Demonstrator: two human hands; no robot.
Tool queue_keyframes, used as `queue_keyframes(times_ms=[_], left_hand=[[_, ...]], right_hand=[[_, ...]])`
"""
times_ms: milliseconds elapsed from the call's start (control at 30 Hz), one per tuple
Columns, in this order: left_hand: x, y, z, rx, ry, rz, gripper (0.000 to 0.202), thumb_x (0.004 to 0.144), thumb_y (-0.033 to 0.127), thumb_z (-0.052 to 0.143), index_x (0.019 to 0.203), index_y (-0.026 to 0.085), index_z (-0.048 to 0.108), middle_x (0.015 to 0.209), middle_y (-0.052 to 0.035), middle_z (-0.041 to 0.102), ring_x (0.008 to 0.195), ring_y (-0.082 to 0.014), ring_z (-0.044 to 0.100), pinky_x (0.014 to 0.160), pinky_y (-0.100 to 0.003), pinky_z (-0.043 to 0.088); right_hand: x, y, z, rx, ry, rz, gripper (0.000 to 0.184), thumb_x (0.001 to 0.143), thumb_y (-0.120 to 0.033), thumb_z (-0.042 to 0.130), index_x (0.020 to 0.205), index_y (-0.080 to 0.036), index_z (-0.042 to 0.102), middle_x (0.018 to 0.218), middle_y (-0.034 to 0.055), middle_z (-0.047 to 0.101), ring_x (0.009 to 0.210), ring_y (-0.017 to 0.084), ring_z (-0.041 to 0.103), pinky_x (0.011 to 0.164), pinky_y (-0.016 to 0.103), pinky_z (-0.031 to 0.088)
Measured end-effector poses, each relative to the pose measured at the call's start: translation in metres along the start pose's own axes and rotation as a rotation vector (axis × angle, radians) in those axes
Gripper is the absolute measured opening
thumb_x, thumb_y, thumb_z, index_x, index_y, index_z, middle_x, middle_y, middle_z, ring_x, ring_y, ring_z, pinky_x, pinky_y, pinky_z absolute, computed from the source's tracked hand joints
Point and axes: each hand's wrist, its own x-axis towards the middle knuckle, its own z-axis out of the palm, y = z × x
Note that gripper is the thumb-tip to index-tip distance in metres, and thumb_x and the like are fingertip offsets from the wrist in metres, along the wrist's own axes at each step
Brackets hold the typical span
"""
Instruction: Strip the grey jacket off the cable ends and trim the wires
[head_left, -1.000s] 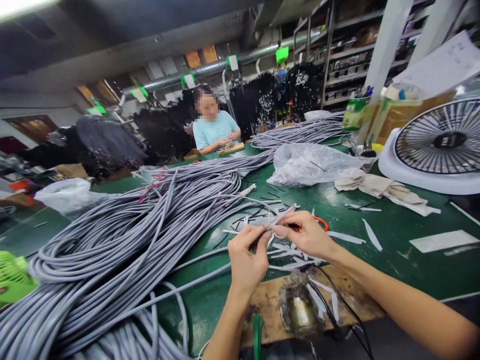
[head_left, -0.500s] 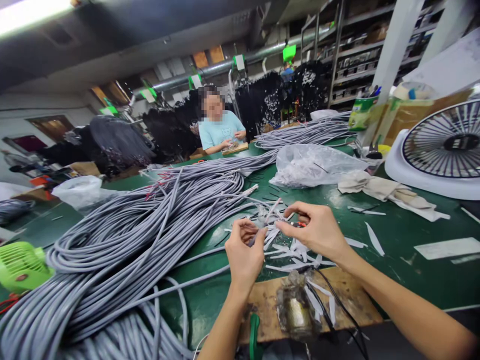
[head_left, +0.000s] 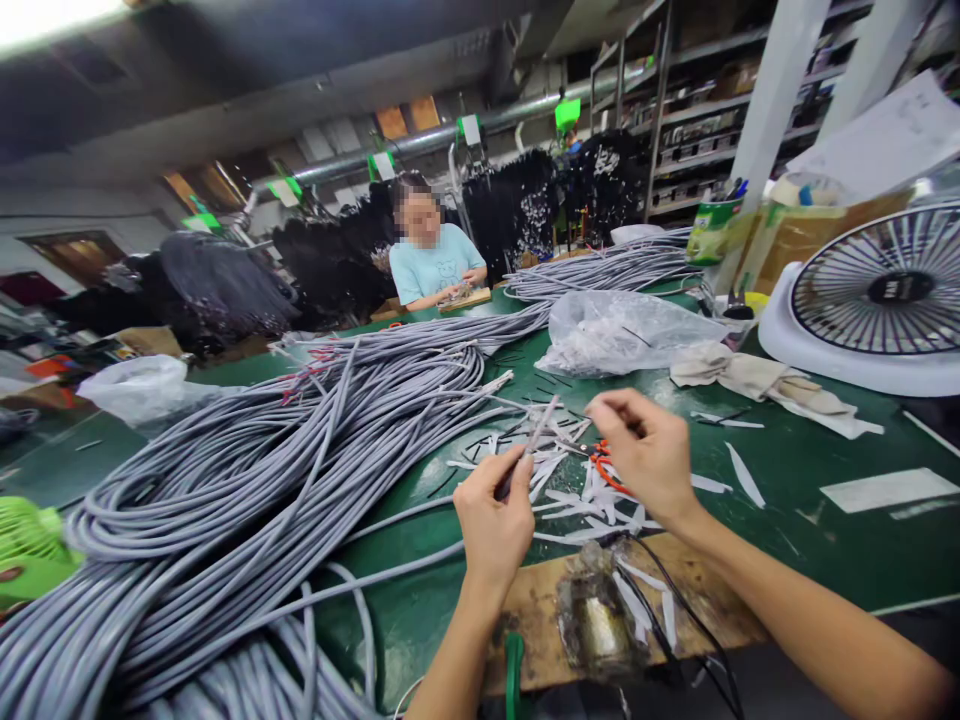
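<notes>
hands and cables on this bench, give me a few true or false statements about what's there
The left hand holds a thin cable end: true.
The right hand grips the orange-handled scissors: false, the scissors lie on the green bench below it, not in its grip.
The white fan stands left of the grey cable heap: false, it stands at the far right of the bench.
A co-worker across the bench wears a light blue top: true.
</notes>
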Motion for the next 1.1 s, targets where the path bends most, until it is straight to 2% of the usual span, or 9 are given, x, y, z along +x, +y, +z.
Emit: queue_keyframes(times_ms=[33, 100, 200, 300, 600, 700, 867, 1000, 1100], left_hand=[[0.0, 0.0, -0.001, -0.01, 0.018, -0.011, 0.019, 0.078, 0.026, 0.054, 0.085, 0.015, 0.068, 0.072, -0.0056, 0.066, 0.062, -0.0142, 0.057, 0.057, -0.023, 0.044], [0.001, 0.0, -0.002, -0.027, 0.035, -0.018, 0.02, 0.079, 0.027, 0.054, 0.085, 0.015, 0.069, 0.074, -0.0062, 0.067, 0.064, -0.0148, 0.058, 0.058, -0.023, 0.044], [0.0, 0.001, -0.003, -0.035, 0.039, 0.003, 0.019, 0.078, 0.026, 0.054, 0.085, 0.015, 0.069, 0.073, -0.0055, 0.066, 0.063, -0.0141, 0.058, 0.058, -0.023, 0.044], [-0.001, 0.004, -0.004, -0.013, 0.024, 0.04, 0.017, 0.078, 0.024, 0.055, 0.084, 0.015, 0.068, 0.069, -0.0039, 0.063, 0.06, -0.0125, 0.055, 0.056, -0.022, 0.042], [-0.003, 0.005, -0.004, 0.049, 0.012, 0.095, 0.015, 0.077, 0.02, 0.056, 0.085, 0.015, 0.067, 0.068, -0.0021, 0.06, 0.055, -0.0099, 0.051, 0.051, -0.021, 0.039], [-0.004, 0.005, -0.003, 0.066, 0.002, 0.12, 0.015, 0.077, 0.019, 0.057, 0.086, 0.015, 0.067, 0.066, -0.0014, 0.059, 0.053, -0.0092, 0.048, 0.048, -0.021, 0.037], [-0.004, 0.003, -0.002, 0.072, -0.001, 0.147, 0.012, 0.075, 0.018, 0.058, 0.083, 0.016, 0.067, 0.063, 0.0003, 0.057, 0.05, -0.0076, 0.045, 0.047, -0.02, 0.036], [-0.006, 0.005, -0.001, -0.029, 0.01, 0.041, 0.016, 0.073, 0.02, 0.06, 0.089, 0.018, 0.062, 0.067, 0.0007, 0.058, 0.055, -0.0079, 0.051, 0.048, -0.017, 0.04], [-0.008, 0.008, 0.001, -0.103, 0.013, -0.044, 0.018, 0.073, 0.021, 0.061, 0.09, 0.019, 0.056, 0.064, 0.0034, 0.054, 0.05, -0.0064, 0.049, 0.043, -0.014, 0.038]], right_hand=[[0.004, 0.002, -0.002, -0.044, 0.013, 0.015, 0.023, 0.082, -0.036, 0.047, 0.079, -0.017, 0.059, 0.05, -0.0044, 0.047, 0.043, 0.009, 0.038, 0.044, 0.021, 0.028], [0.008, 0.006, -0.004, -0.183, -0.054, -0.046, 0.022, 0.083, -0.037, 0.047, 0.081, -0.018, 0.059, 0.055, -0.0031, 0.051, 0.048, 0.01, 0.042, 0.048, 0.022, 0.029], [0.004, 0.006, 0.0, -0.331, -0.168, -0.293, 0.022, 0.085, -0.031, 0.046, 0.074, -0.019, 0.061, 0.065, 0.001, 0.059, 0.063, 0.013, 0.048, 0.058, 0.025, 0.031], [-0.004, 0.001, 0.004, -0.351, -0.148, -0.478, 0.018, 0.084, -0.026, 0.05, 0.075, -0.018, 0.063, 0.067, 0.0024, 0.061, 0.066, 0.014, 0.045, 0.062, 0.027, 0.031], [-0.005, -0.002, 0.001, -0.375, -0.153, -0.601, 0.013, 0.081, -0.023, 0.053, 0.076, -0.019, 0.064, 0.066, 0.0016, 0.061, 0.067, 0.015, 0.04, 0.063, 0.03, 0.026], [-0.006, -0.002, 0.003, -0.314, -0.193, -0.55, 0.016, 0.082, -0.024, 0.051, 0.073, -0.018, 0.064, 0.064, 0.0022, 0.06, 0.067, 0.016, 0.041, 0.063, 0.03, 0.027], [-0.009, -0.001, 0.01, -0.067, -0.316, -0.319, 0.024, 0.085, -0.025, 0.047, 0.069, -0.015, 0.062, 0.067, 0.0038, 0.061, 0.066, 0.014, 0.048, 0.064, 0.027, 0.033], [-0.011, -0.003, 0.012, 0.081, -0.355, -0.139, 0.026, 0.084, -0.03, 0.048, 0.068, -0.014, 0.062, 0.065, 0.0035, 0.06, 0.06, 0.013, 0.049, 0.058, 0.025, 0.035], [-0.01, -0.006, 0.01, 0.14, -0.315, -0.033, 0.027, 0.083, -0.032, 0.048, 0.069, -0.014, 0.062, 0.061, 0.0017, 0.058, 0.054, 0.011, 0.046, 0.051, 0.023, 0.033]])
